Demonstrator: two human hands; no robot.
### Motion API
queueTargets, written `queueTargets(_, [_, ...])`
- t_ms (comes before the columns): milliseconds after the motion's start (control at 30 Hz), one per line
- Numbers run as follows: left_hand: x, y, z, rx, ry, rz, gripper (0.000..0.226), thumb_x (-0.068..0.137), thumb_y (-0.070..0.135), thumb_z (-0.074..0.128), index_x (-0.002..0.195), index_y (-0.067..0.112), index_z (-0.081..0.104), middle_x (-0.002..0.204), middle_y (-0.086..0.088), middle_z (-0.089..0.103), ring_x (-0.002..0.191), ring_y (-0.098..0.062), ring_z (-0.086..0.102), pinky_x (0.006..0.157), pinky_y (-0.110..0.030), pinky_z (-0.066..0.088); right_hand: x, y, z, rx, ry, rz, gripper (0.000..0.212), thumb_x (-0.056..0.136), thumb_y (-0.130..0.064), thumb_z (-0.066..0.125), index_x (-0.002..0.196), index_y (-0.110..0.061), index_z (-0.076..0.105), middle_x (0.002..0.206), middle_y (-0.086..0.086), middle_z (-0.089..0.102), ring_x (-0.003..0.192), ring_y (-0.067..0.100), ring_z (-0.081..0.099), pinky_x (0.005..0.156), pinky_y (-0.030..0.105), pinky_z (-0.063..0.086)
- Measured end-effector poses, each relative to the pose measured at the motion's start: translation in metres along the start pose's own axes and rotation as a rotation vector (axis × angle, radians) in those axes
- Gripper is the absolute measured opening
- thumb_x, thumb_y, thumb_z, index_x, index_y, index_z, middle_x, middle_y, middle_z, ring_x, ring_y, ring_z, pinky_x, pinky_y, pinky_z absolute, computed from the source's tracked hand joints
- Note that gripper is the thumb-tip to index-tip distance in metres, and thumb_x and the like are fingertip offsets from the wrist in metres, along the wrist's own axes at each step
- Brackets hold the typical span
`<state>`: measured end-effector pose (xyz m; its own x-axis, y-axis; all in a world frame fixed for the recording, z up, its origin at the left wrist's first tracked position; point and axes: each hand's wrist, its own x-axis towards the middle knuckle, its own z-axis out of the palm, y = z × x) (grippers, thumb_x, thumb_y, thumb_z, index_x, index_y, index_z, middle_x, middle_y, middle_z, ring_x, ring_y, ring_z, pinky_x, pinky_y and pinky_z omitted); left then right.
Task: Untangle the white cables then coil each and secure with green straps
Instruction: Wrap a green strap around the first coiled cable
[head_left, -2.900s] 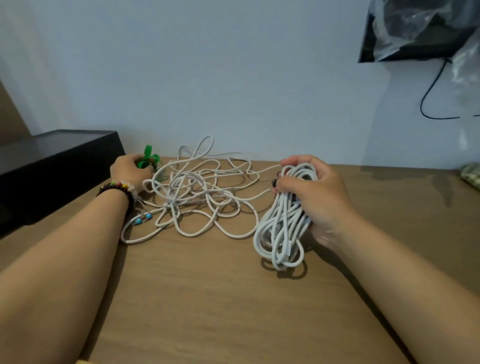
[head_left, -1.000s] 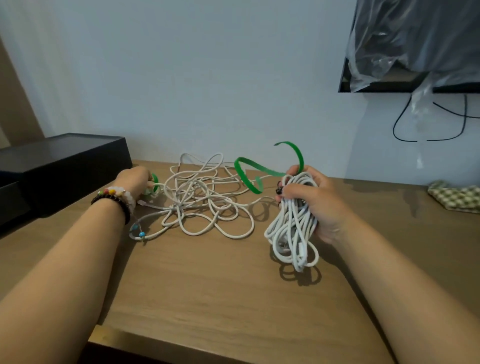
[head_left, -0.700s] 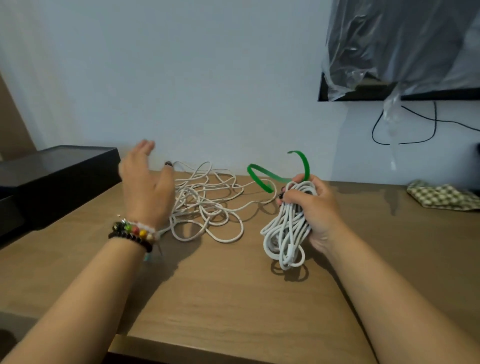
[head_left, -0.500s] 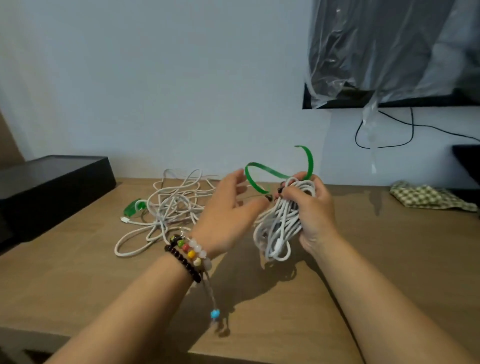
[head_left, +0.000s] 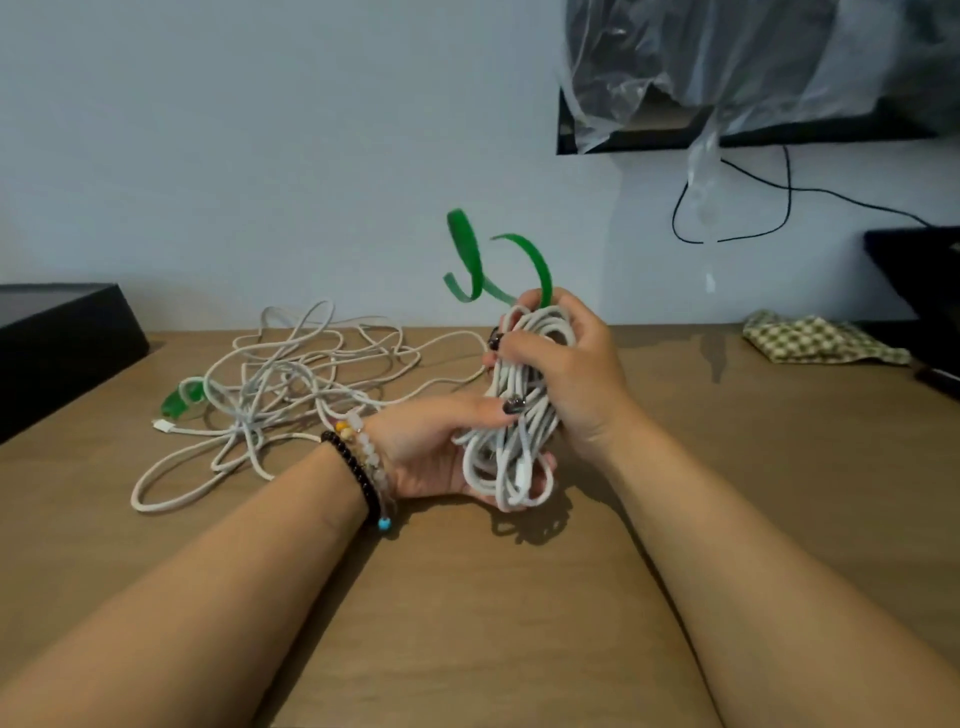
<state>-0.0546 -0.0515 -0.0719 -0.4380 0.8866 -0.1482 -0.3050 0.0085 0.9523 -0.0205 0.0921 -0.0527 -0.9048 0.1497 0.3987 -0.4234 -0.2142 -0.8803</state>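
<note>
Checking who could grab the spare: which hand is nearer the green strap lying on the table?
Left. The left hand is right of the green strap; the right hand is farther right.

one wide-angle camera on my head looks forward and down, close over the tabletop (head_left: 467, 623), my forearms entering from below, a wall closing the background.

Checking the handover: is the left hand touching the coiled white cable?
Touching. The head view shows the left hand cupping the coiled white cable, thumb pressed across its strands.
</note>
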Motion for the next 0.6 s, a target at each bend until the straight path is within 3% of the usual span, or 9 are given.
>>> queueTargets(167, [0.005, -0.003, 0.012, -0.078, -0.050, 0.096, 0.046, 0.050, 0.017, 0.094, 0.091, 0.009, 0.076, 0.088, -0.012, 0.073, 0.081, -0.023, 0.072, 0.068, -0.034, 0.059, 0.000, -0.007, -0.001, -0.219, 0.023, -0.174, 0.022, 0.067, -0.009, 0.069, 0.084, -0.018, 0.057, 0.078, 0.005, 0.063, 0.071, 0.029, 0.067, 0.061, 0.034, 0.056])
queueTargets(267, [0.005, -0.003, 0.015, -0.075, -0.030, 0.119, 0.043, 0.047, 0.014, 0.092, 0.085, 0.005, 0.076, 0.084, -0.009, 0.074, 0.083, -0.021, 0.073, 0.078, -0.037, 0.060, 0.003, -0.011, 0.000, -0.300, 0.008, -0.254, 0.021, 0.068, -0.011, 0.070, 0.085, -0.017, 0.058, 0.080, 0.008, 0.064, 0.074, 0.034, 0.067, 0.064, 0.042, 0.059])
queueTargets(367, [0.006, -0.005, 0.020, -0.211, 0.025, 0.112, 0.030, 0.051, -0.006, 0.074, 0.081, -0.003, 0.072, 0.076, -0.014, 0.071, 0.081, -0.027, 0.074, 0.079, -0.041, 0.060, 0.006, -0.010, -0.001, -0.398, -0.011, -0.306, 0.019, 0.071, -0.012, 0.070, 0.085, -0.016, 0.058, 0.078, 0.002, 0.064, 0.072, 0.026, 0.067, 0.064, 0.036, 0.059])
queueTargets(467, [0.010, -0.007, 0.024, -0.208, 0.079, 0.087, 0.025, 0.056, 0.004, 0.068, 0.079, -0.005, 0.062, 0.067, -0.015, 0.064, 0.067, -0.023, 0.070, 0.070, -0.036, 0.059, 0.007, -0.006, -0.009, -0.427, -0.005, -0.304, 0.012, 0.080, -0.014, 0.067, 0.086, -0.018, 0.058, 0.074, -0.008, 0.061, 0.065, 0.008, 0.062, 0.058, 0.022, 0.051])
queueTargets(600, [0.015, -0.007, 0.022, -0.170, 0.152, 0.125, 0.020, 0.059, 0.010, 0.069, 0.073, 0.000, 0.058, 0.059, -0.010, 0.057, 0.056, -0.017, 0.063, 0.067, -0.032, 0.059, 0.011, -0.004, -0.014, -0.462, -0.002, -0.234, 0.007, 0.094, -0.020, 0.059, 0.087, -0.021, 0.061, 0.075, -0.009, 0.063, 0.069, 0.006, 0.063, 0.064, 0.023, 0.052])
